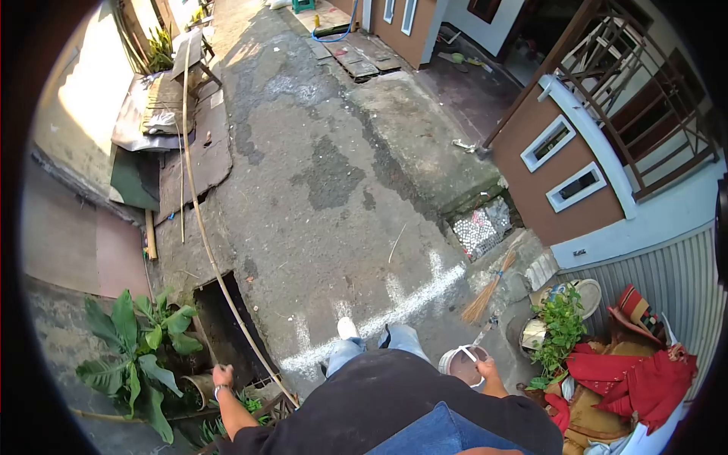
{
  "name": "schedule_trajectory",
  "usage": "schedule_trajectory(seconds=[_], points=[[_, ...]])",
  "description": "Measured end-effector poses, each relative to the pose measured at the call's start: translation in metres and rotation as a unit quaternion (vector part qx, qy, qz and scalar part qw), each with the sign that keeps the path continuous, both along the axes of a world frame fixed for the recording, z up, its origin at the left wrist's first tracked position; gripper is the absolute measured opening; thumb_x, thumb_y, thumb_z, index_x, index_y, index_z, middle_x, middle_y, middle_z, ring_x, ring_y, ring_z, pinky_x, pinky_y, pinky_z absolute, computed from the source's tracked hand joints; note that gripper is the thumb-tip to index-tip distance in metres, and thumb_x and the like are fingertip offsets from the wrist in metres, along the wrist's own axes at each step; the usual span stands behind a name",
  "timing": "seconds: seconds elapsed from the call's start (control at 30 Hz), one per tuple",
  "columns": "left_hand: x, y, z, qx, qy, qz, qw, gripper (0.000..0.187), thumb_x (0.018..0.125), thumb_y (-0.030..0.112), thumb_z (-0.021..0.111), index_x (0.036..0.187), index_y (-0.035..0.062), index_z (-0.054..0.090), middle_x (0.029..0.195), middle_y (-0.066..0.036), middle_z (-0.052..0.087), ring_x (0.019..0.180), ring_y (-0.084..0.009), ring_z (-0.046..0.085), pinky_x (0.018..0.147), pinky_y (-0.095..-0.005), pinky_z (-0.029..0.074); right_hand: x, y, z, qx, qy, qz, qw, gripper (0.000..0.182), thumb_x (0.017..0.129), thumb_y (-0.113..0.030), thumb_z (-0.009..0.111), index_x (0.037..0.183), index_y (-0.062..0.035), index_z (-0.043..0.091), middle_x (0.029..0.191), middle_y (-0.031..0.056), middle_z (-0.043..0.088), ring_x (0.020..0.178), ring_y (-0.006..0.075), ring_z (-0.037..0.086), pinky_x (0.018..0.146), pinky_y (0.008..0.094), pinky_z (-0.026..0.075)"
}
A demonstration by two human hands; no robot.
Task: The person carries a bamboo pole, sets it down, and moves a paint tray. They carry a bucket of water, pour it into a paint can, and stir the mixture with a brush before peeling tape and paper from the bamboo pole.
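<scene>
My right hand [487,368] is closed on the pale handle of a small bucket [444,362], held low at my right side. Inside the bucket is something greyish-brown. My left hand [222,375] hangs at my left with its fingers curled, beside the open drain [231,326] and a leafy plant. Whatever it may hold is too small to make out. Across the pavement at my feet runs a rough white line [409,309] with several short strokes branching forward from it.
A long bamboo pole [199,201] lies along the left side, over the open drain. To the right are a straw broom [485,294], a potted plant [563,322] and red cloth [644,383]. A brown wall [565,178] borders the lane.
</scene>
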State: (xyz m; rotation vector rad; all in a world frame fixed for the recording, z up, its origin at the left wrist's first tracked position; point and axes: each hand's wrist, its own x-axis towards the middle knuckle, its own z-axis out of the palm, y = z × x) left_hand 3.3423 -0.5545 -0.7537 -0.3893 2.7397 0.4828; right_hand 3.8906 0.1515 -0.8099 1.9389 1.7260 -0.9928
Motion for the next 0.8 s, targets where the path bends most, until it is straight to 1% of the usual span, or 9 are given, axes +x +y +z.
schedule_trajectory(seconds=[0.13, 0.37, 0.47, 0.53, 0.57, 0.6, 0.63, 0.73, 0.8], points=[[-0.264, 0.243, 0.074, 0.095, 0.179, -0.192, 0.960, 0.025, 0.083, 0.022, 0.066, 0.091, -0.0001, 0.059, 0.089, -0.019, 0.064, 0.082, -0.0345, 0.062, 0.074, -0.0413, 0.049, -0.062, 0.049, 0.006, -0.052, 0.062, -0.001, 0.997, 0.044, 0.071, -0.019, 0.067, 0.105, 0.0073, 0.056, 0.087, 0.0194, 0.066, 0.075, 0.0283, 0.066, 0.066, 0.0361, 0.053], [-0.475, 0.554, 0.116, 0.104, 0.160, -0.330, 0.924, 0.031, 0.084, 0.027, 0.067, 0.099, 0.0006, 0.059, 0.098, -0.019, 0.065, 0.089, -0.0337, 0.064, 0.078, -0.0397, 0.051, -0.202, 0.136, -0.006, -0.006, 0.186, 0.019, 0.982, 0.035, 0.070, -0.018, 0.067, 0.095, 0.0048, 0.057, 0.075, 0.0153, 0.064, 0.065, 0.0234, 0.063, 0.058, 0.0336, 0.051], [-0.523, 0.580, 0.054, 0.045, 0.133, -0.255, 0.957, 0.034, 0.082, 0.031, 0.067, 0.093, -0.0013, 0.062, 0.092, -0.021, 0.066, 0.091, -0.0345, 0.064, 0.079, -0.0405, 0.050, -0.276, 0.212, -0.025, -0.016, 0.188, -0.049, 0.981, 0.034, 0.070, -0.018, 0.067, 0.094, 0.0043, 0.057, 0.073, 0.0145, 0.064, 0.063, 0.0224, 0.063, 0.057, 0.0331, 0.051], [-0.533, 0.574, 0.015, -0.050, -0.019, -0.242, 0.969, 0.046, 0.078, 0.039, 0.067, 0.100, -0.0008, 0.064, 0.094, -0.023, 0.067, 0.093, -0.0391, 0.063, 0.081, -0.0437, 0.050, -0.323, 0.266, -0.034, -0.027, 0.188, -0.106, 0.976, 0.034, 0.070, -0.017, 0.067, 0.093, 0.0039, 0.056, 0.072, 0.0141, 0.063, 0.062, 0.0218, 0.063, 0.056, 0.0328, 0.051], [-0.547, 0.562, -0.018, -0.073, -0.154, -0.253, 0.952, 0.048, 0.081, 0.038, 0.067, 0.100, -0.0063, 0.063, 0.079, -0.021, 0.066, 0.077, -0.0297, 0.068, 0.065, -0.0421, 0.054, -0.351, 0.297, -0.034, -0.029, 0.190, -0.133, 0.972, 0.033, 0.070, -0.017, 0.067, 0.093, 0.0038, 0.056, 0.072, 0.0138, 0.063, 0.062, 0.0215, 0.062, 0.056, 0.0326, 0.051], [-0.541, 0.568, -0.028, -0.050, -0.195, -0.159, 0.966, 0.053, 0.079, 0.040, 0.068, 0.106, -0.0055, 0.063, 0.074, -0.022, 0.067, 0.082, -0.0386, 0.067, 0.074, -0.0439, 0.053, -0.380, 0.331, -0.037, -0.033, 0.192, -0.157, 0.968, 0.033, 0.070, -0.017, 0.067, 0.093, 0.0036, 0.056, 0.071, 0.0136, 0.063, 0.061, 0.0212, 0.062, 0.056, 0.0325, 0.050], [-0.517, 0.637, 0.031, -0.051, -0.256, 0.003, 0.965, 0.048, 0.083, 0.037, 0.068, 0.104, -0.0056, 0.063, 0.081, -0.021, 0.068, 0.082, -0.0338, 0.068, 0.070, -0.0426, 0.056, -0.404, 0.363, -0.045, -0.035, 0.195, -0.177, 0.964, 0.033, 0.070, -0.017, 0.067, 0.092, 0.0034, 0.056, 0.071, 0.0133, 0.063, 0.061, 0.0209, 0.062, 0.055, 0.0323, 0.050], [-0.543, 0.749, 0.083, -0.057, -0.324, -0.017, 0.944, 0.049, 0.086, 0.036, 0.067, 0.112, -0.0056, 0.058, 0.100, -0.019, 0.065, 0.084, -0.0341, 0.067, 0.062, -0.0466, 0.058, -0.479, 0.464, -0.064, -0.032, 0.202, -0.223, 0.953, 0.032, 0.069, -0.016, 0.067, 0.092, 0.0029, 0.055, 0.070, 0.0126, 0.062, 0.060, 0.0199, 0.061, 0.054, 0.0318, 0.050], [-0.605, 0.794, 0.063, -0.071, -0.342, 0.014, 0.937, 0.043, 0.086, 0.037, 0.067, 0.107, -0.0003, 0.064, 0.088, -0.014, 0.067, 0.079, -0.0292, 0.067, 0.065, -0.0456, 0.053, -0.540, 0.534, -0.072, -0.026, 0.209, -0.249, 0.946, 0.031, 0.069, -0.016, 0.067, 0.091, 0.0026, 0.055, 0.069, 0.0121, 0.062, 0.059, 0.0193, 0.061, 0.053, 0.0314, 0.050]])
